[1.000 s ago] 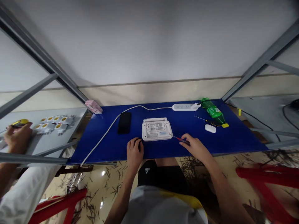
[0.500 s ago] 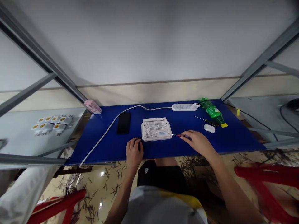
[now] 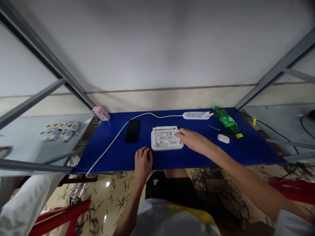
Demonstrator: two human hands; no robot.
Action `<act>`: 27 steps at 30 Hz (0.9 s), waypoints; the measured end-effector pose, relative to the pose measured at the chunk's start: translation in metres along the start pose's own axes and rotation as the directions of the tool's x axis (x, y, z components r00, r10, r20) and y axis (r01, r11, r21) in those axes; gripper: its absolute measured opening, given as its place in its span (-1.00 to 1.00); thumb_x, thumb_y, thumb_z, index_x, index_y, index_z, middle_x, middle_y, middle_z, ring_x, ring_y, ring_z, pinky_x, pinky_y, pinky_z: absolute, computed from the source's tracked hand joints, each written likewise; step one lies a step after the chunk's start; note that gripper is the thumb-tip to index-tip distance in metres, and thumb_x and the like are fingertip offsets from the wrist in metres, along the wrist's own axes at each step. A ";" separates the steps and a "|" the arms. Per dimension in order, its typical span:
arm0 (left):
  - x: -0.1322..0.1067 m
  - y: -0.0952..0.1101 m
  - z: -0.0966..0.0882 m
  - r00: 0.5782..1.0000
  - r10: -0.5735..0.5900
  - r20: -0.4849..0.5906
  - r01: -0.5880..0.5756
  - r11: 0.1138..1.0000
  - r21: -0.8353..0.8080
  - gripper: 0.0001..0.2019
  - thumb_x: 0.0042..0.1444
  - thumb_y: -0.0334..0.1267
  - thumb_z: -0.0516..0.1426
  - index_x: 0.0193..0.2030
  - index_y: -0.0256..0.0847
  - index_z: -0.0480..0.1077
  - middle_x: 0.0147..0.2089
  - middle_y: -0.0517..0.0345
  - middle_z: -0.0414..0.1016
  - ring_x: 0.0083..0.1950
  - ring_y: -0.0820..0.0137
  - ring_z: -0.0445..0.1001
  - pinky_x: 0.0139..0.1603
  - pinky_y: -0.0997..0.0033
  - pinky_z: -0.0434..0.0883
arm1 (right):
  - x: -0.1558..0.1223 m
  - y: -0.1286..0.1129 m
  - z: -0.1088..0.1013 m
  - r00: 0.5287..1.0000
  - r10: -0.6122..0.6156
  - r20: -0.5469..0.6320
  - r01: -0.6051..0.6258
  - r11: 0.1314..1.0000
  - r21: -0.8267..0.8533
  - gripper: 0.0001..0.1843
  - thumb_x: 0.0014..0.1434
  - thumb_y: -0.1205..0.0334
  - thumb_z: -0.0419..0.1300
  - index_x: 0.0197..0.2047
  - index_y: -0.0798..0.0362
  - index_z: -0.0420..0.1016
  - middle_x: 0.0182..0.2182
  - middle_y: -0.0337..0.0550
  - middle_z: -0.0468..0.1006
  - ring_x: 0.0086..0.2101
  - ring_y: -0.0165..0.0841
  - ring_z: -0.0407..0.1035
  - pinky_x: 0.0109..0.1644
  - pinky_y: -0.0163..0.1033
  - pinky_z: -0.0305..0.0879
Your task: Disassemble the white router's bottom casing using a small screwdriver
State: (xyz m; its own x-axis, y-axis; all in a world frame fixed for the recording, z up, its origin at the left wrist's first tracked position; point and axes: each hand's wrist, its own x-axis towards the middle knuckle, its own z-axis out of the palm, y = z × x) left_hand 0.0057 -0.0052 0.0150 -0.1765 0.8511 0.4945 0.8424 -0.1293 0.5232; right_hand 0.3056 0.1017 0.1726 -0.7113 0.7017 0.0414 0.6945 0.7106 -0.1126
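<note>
A white router point(image 3: 164, 143) lies with its labelled, vented underside up on the blue tabletop, a folded white antenna along its far edge. My right hand point(image 3: 188, 139) reaches over the router's right end, fingers bent together at its far right corner. What those fingers hold, if anything, is hidden; no screwdriver shaft shows there. Just off the router's near left corner, my left hand point(image 3: 143, 159) rests on the table edge with curled fingers. A small dark spot shows by its fingertips, too unclear to name. Left of the router is a black phone point(image 3: 132, 130).
A white power strip point(image 3: 197, 115) with its cable runs along the back. At right lie a green bottle point(image 3: 225, 118), a thin screwdriver point(image 3: 213, 127) and a white case point(image 3: 223, 138). A pink box point(image 3: 101, 113) stands back left. Several white lamp sockets point(image 3: 59, 131) sit on the left table.
My right hand has moved left and away from me, from beside the router onto its far right corner. The screwdriver it held is out of sight. My left hand stays put.
</note>
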 end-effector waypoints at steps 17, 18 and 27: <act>0.071 0.005 0.014 0.963 0.193 0.187 -0.159 0.970 -0.185 -0.46 0.47 -0.05 0.38 0.49 -0.17 0.54 0.50 -0.31 0.56 0.52 -0.11 0.53 0.57 -0.21 0.56 | -0.005 0.007 -0.002 0.999 0.047 0.025 -0.049 0.993 0.104 -0.71 0.53 0.31 0.32 0.23 -0.11 0.68 0.14 0.02 0.78 0.06 -0.07 0.70 -0.09 -0.12 0.58; 0.075 0.006 0.016 0.951 0.222 0.214 -0.185 0.966 -0.179 -0.40 0.43 -0.04 0.42 0.51 -0.19 0.53 0.54 -0.34 0.53 0.56 -0.14 0.50 0.61 -0.25 0.52 | -0.005 0.007 -0.003 0.999 0.034 0.028 -0.037 0.994 0.101 -0.73 0.53 0.35 0.30 0.19 -0.10 0.69 0.15 0.01 0.78 0.06 -0.09 0.70 -0.08 -0.13 0.57; 0.084 -0.002 0.033 0.881 0.275 0.386 -0.232 0.960 -0.155 -0.12 0.21 0.11 0.60 0.57 -0.10 0.49 0.73 -0.34 0.35 0.76 -0.30 0.31 0.73 -0.38 0.38 | 0.001 0.003 -0.012 0.989 0.003 0.148 -0.002 1.000 -0.007 -0.81 0.58 0.40 0.25 0.15 0.04 0.66 0.05 0.06 0.76 0.06 -0.10 0.65 -0.04 -0.13 0.49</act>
State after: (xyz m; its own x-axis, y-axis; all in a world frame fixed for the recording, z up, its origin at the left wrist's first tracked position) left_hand 0.0056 0.0832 0.0322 0.2729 0.9101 0.3119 0.7709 -0.4008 0.4950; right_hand 0.3084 0.1047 0.1837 -0.7171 0.6888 -0.1061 0.6969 0.7092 -0.1062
